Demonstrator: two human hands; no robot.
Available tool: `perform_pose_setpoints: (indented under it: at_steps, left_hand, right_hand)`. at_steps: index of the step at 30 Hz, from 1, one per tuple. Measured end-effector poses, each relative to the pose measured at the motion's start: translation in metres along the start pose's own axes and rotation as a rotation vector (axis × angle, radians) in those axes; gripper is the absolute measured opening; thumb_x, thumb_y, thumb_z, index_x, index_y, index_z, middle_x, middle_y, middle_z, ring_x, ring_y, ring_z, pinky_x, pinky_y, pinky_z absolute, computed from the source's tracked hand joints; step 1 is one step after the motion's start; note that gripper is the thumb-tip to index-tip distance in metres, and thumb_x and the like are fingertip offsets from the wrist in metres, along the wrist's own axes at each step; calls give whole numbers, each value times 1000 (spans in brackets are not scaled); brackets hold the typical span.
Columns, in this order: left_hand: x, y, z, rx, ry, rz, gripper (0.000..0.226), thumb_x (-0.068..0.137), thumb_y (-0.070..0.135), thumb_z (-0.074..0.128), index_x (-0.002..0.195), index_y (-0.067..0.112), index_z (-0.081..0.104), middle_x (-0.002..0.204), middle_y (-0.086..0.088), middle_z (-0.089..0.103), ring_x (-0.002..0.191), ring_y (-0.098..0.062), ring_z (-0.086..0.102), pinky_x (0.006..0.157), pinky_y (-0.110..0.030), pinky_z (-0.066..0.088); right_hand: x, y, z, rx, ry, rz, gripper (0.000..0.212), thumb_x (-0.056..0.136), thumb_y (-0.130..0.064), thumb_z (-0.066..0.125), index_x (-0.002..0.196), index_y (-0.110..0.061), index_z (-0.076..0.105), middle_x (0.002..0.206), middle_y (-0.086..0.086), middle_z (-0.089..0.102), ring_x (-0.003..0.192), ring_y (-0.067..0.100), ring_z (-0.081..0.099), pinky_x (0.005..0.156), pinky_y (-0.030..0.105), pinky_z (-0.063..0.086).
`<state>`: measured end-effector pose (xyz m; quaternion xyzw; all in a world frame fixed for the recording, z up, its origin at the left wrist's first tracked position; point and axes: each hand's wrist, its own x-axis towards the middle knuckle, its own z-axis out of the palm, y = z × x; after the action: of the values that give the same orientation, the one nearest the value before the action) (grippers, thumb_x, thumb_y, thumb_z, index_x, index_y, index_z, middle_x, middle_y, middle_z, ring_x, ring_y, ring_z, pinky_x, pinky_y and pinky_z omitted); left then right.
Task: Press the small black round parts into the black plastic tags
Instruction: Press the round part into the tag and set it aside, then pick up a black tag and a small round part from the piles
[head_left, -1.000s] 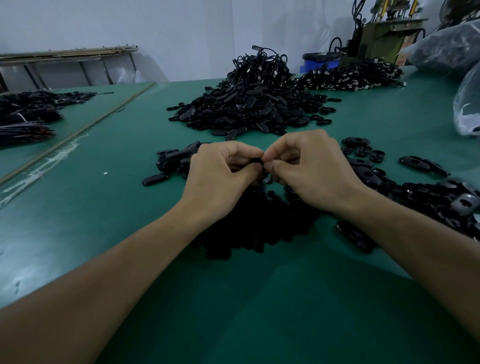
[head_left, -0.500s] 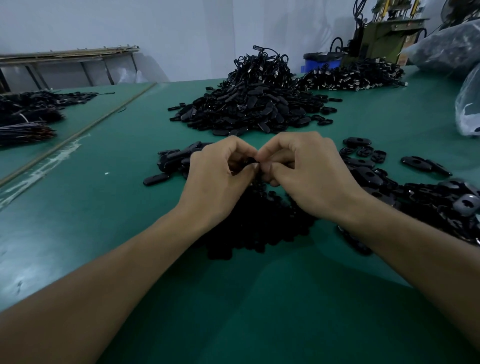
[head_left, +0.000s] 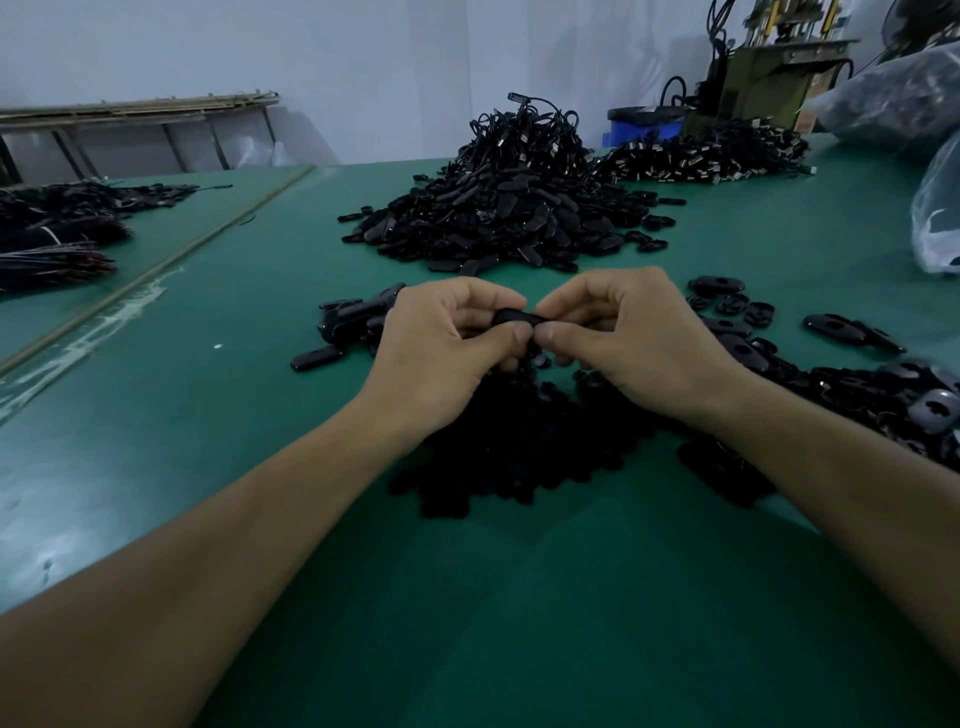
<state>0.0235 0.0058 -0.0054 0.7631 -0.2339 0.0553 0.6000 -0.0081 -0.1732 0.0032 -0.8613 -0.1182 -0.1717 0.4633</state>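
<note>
The green bench (head_left: 208, 467) fills most of the view. On its far middle sits a tall heap (head_left: 498, 218) of black tags, with a lower, flatter heap (head_left: 701, 161) behind it to the right, near a blue tub (head_left: 644, 130). Dark bundles (head_left: 52, 234) lie at the far left edge. On the near middle, under both wrists, is a dark pile of parts (head_left: 519, 457), small and round. Loose tags (head_left: 883, 384) spread along the right side, some showing a hole, and a smaller cluster (head_left: 353, 317) lies just left of the hands, with one tag (head_left: 317, 358) apart from it.

The left hand (head_left: 441, 348) and right hand (head_left: 639, 343) meet above the pile, knuckles up, fingers curled. Each grip is narrow and closed on the same black tag (head_left: 514, 317), which bridges the two hands, thumbs pressing beneath it. Whether a round part is in it cannot be told.
</note>
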Motion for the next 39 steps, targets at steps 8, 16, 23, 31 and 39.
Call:
perform_pose_setpoints:
  at_steps: [8, 16, 23, 31, 39]
  left_hand:
    - [1, -1, -1, -12, 8, -24, 18, 86, 4, 77, 95, 18, 73, 78, -1, 78, 63, -12, 72, 65, -18, 56]
    - [0, 3, -1, -24, 49, -13, 16, 83, 3, 80, 88, 17, 73, 75, -4, 77, 64, -18, 74, 65, -22, 59]
    - [5, -3, -7, 76, 183, 22, 19, 85, 3, 77, 86, 22, 72, 73, -1, 76, 64, -16, 74, 68, -26, 60]
    - [21, -22, -38, 158, 480, -35, 27, 90, 6, 69, 110, 22, 74, 82, 8, 75, 71, -3, 72, 84, -23, 59]
    - [21, -32, -51, 300, 462, -109, 6, 88, 27, 78, 93, 27, 78, 79, 15, 72, 80, 1, 70, 90, -26, 57]
  right_hand:
    - [1, -5, -1, -81, 8, 23, 9, 86, -21, 76, 83, -27, 70, 71, -11, 70, 64, -6, 64, 60, 9, 47]
    - [5, -7, 0, -39, -3, 54, 8, 86, -22, 74, 81, -25, 69, 69, -8, 68, 61, -1, 58, 61, 18, 46]
    - [3, -5, -4, -154, 77, 18, 22, 98, -9, 56, 109, -22, 71, 95, -6, 74, 85, 2, 67, 83, 17, 54]
    - [3, 11, -19, -831, -98, 226, 39, 102, -35, 46, 139, -24, 55, 134, 12, 58, 126, 35, 48, 107, 51, 35]
    - [5, 14, -13, -830, -92, 242, 47, 101, -46, 45, 140, -20, 50, 125, 10, 61, 123, 35, 49, 105, 51, 31]
